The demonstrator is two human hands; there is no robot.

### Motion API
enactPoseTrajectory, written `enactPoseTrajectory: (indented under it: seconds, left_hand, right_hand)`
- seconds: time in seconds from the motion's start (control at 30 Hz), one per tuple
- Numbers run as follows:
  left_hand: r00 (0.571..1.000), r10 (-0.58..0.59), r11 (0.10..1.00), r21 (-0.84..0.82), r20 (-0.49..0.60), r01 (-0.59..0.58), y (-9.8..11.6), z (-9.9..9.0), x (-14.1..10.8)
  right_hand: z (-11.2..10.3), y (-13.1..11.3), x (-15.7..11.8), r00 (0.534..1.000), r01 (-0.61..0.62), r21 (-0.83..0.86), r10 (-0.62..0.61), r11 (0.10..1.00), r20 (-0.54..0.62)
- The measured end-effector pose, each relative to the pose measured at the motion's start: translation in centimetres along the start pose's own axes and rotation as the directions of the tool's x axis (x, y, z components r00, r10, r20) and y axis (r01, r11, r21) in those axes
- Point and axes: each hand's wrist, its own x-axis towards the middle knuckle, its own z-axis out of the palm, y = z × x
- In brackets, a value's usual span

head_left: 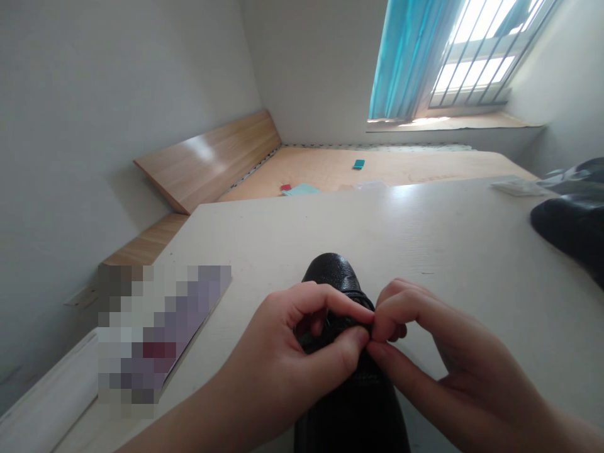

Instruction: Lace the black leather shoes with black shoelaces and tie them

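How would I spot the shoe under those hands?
Find the pale table. At its near middle is a black shoe, toe pointing away from the person. Unlike the dark object at the right edge, it has the left hand and right hand over it.

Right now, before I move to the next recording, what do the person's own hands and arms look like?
Both the left hand and the right hand are bare, with no gloves. No ring, watch or marking shows, though some fingers are hidden. The left forearm and right wrist show no sleeve within the picture.
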Motion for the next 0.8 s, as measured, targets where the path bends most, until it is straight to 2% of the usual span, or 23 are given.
enactPoseTrajectory:
  seconds: [0.33,0.6,0.8]
  left_hand:
    - [0.999,0.033,0.999,0.007,-0.001,-0.033,0.06,0.00,-0.02]
    - [0.977,0.192,0.978,0.103,-0.091,-0.182,-0.32,0.05,-0.24]
    - [0.949,0.294,0.949,0.154,-0.115,-0.276,-0.40,0.20,-0.13]
  right_hand:
    - [-0.05,0.06,-0.31,1.000,0.003,-0.012,-0.003,1.000,-0.013]
    - [0.23,0.17,-0.44,0.996,-0.054,-0.044,0.050,0.998,-0.073]
    - [0.02,0.34,-0.32,0.994,-0.111,-0.015,0.111,0.994,0.010]
